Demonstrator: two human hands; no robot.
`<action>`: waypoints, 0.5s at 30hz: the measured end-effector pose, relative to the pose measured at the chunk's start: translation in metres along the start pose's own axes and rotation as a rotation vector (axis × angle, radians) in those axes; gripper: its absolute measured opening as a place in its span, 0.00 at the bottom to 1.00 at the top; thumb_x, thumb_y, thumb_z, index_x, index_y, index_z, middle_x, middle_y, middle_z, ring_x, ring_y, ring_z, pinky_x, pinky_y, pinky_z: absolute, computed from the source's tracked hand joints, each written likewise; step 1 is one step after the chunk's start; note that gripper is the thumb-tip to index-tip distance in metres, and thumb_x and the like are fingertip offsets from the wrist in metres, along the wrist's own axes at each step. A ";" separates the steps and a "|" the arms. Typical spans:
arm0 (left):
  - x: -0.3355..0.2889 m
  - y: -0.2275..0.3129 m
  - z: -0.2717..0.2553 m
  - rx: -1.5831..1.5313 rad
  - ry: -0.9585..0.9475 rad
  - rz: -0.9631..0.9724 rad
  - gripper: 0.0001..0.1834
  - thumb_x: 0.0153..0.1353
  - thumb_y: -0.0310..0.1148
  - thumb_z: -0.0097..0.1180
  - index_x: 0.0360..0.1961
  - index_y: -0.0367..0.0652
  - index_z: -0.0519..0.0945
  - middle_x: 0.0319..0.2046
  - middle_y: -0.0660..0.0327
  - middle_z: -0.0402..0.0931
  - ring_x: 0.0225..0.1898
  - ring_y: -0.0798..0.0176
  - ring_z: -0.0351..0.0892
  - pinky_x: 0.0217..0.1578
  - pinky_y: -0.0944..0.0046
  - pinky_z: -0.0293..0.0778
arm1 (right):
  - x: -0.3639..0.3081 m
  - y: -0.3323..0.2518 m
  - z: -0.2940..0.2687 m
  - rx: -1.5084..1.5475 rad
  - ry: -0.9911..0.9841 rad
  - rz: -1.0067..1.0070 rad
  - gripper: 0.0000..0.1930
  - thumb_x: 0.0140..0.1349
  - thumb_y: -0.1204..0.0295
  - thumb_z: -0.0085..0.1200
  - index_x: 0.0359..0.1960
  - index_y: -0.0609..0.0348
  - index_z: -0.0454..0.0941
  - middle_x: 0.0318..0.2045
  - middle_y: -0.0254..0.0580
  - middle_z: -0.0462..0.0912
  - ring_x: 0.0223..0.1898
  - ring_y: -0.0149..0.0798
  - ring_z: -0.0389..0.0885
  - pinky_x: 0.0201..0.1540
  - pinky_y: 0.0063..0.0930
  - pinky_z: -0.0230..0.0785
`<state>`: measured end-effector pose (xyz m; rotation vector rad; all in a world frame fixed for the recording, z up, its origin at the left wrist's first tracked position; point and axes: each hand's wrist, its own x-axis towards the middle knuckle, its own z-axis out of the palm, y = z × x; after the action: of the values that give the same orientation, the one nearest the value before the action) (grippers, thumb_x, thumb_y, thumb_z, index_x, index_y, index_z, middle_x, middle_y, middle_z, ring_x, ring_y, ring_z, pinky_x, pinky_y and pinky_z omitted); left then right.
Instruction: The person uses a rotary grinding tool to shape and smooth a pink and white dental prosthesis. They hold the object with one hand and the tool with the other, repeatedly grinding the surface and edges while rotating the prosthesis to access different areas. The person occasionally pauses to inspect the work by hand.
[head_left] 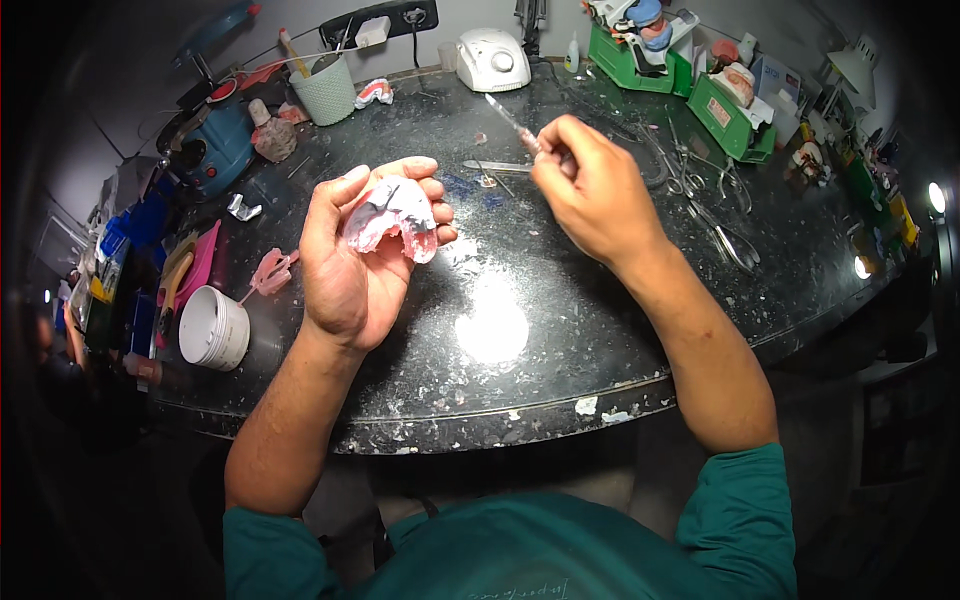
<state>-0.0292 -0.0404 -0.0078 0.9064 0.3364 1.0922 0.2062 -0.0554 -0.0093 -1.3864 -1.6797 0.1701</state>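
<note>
My left hand [345,270] is raised palm up over the bench, its fingers curled around a dental cast [392,203]. The cast is white on top with dark smears, and pink material runs along its arch-shaped rim. To the right, my right hand [605,195] pinches a slim wax knife [512,122]. The knife's narrow pale blade points up and to the left, away from the cast. Most of its handle is hidden inside my fingers. Knife and cast are apart.
On the dark bench [430,385] stand a white control box [492,62], a mint tool cup [325,92], a white tub [213,328] and a pink tray-shaped piece [270,272]. Green bins [735,120] sit back right, near metal pliers [735,245]. A flat metal spatula [497,166] lies mid-bench.
</note>
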 end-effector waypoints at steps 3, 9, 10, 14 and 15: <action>0.002 0.002 -0.002 -0.004 0.059 -0.020 0.30 0.70 0.50 0.40 0.48 0.29 0.77 0.41 0.48 0.80 0.39 0.54 0.83 0.44 0.54 0.81 | -0.001 -0.011 -0.005 0.132 -0.005 -0.325 0.10 0.67 0.74 0.54 0.48 0.61 0.80 0.30 0.40 0.80 0.29 0.31 0.77 0.36 0.26 0.72; 0.003 -0.002 -0.004 0.222 0.159 0.071 0.27 0.73 0.49 0.36 0.40 0.34 0.78 0.33 0.52 0.79 0.34 0.56 0.84 0.36 0.55 0.87 | -0.011 -0.022 0.002 -0.128 -0.215 -0.516 0.21 0.62 0.71 0.58 0.59 0.39 0.79 0.33 0.34 0.80 0.32 0.42 0.83 0.32 0.35 0.78; 0.003 -0.003 -0.003 0.263 0.163 0.088 0.28 0.73 0.50 0.35 0.40 0.34 0.78 0.32 0.53 0.79 0.33 0.57 0.85 0.35 0.56 0.87 | -0.013 -0.023 0.001 -0.158 -0.216 -0.531 0.22 0.62 0.71 0.58 0.59 0.38 0.79 0.34 0.34 0.80 0.32 0.42 0.84 0.32 0.34 0.78; 0.003 -0.005 -0.004 0.399 0.165 0.113 0.30 0.74 0.51 0.32 0.40 0.35 0.78 0.29 0.54 0.79 0.30 0.60 0.84 0.31 0.59 0.87 | -0.014 -0.025 -0.001 -0.251 -0.197 -0.555 0.23 0.61 0.73 0.57 0.58 0.36 0.79 0.34 0.34 0.80 0.33 0.40 0.84 0.32 0.33 0.78; 0.003 -0.006 -0.004 0.466 0.163 0.110 0.30 0.75 0.51 0.31 0.39 0.35 0.78 0.29 0.54 0.79 0.28 0.61 0.84 0.29 0.61 0.86 | -0.014 -0.026 -0.001 -0.258 -0.179 -0.568 0.23 0.60 0.72 0.57 0.58 0.36 0.79 0.33 0.35 0.80 0.33 0.40 0.84 0.32 0.33 0.78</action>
<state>-0.0269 -0.0372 -0.0138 1.2605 0.7025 1.2156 0.1877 -0.0761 -0.0006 -1.0384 -2.2379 -0.2627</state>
